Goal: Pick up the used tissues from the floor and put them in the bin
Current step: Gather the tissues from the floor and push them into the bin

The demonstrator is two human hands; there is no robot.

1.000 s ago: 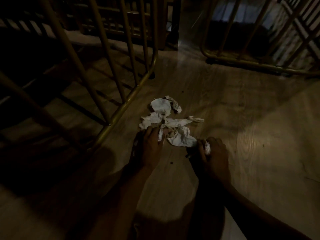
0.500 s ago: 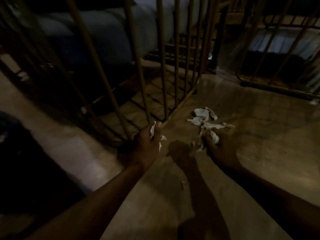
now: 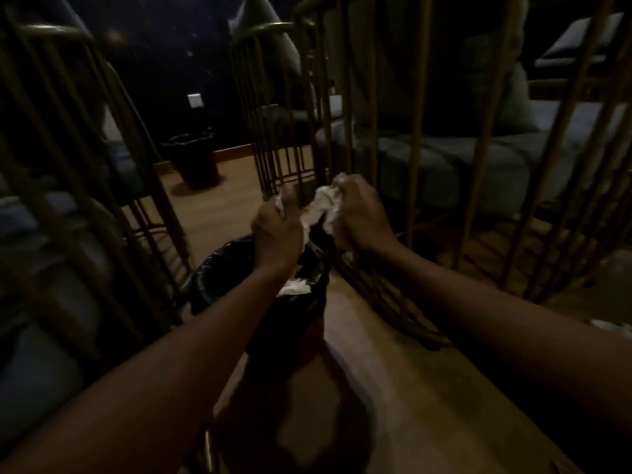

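At far left a chair frame point(image 3: 102, 138) of thin, round brass-coloured bars stands close to the bin, leaving only a narrow strip of wooden floor point(image 3: 403, 388) between them. The bin point(image 3: 219, 268) sits low in the middle, lined with a crinkled, glossy black bag whose rim folds outward; a white tissue point(image 3: 295, 287) already lies inside near the right edge. Behind it an open lane of floor runs back to a second dark bin point(image 3: 196, 159) by the wall.

The left hand point(image 3: 277, 230) is raised above the bin's mouth, fist closed, knuckles toward the camera, with a small crumpled tissue scrap point(image 3: 281, 203) showing at its top. Just beside it the right hand point(image 3: 360, 218) is also curled shut around a larger wad of tissues point(image 3: 323, 208), soft and creased, hanging over the bin's right rim. Both forearms stretch forward, nearly parallel.

To the right another barred frame point(image 3: 417, 131) encloses a grey padded cushion point(image 3: 461, 165); its lower rails crowd the bin's right side. At the far right edge a pale tissue point(image 3: 612, 325) lies on the floor
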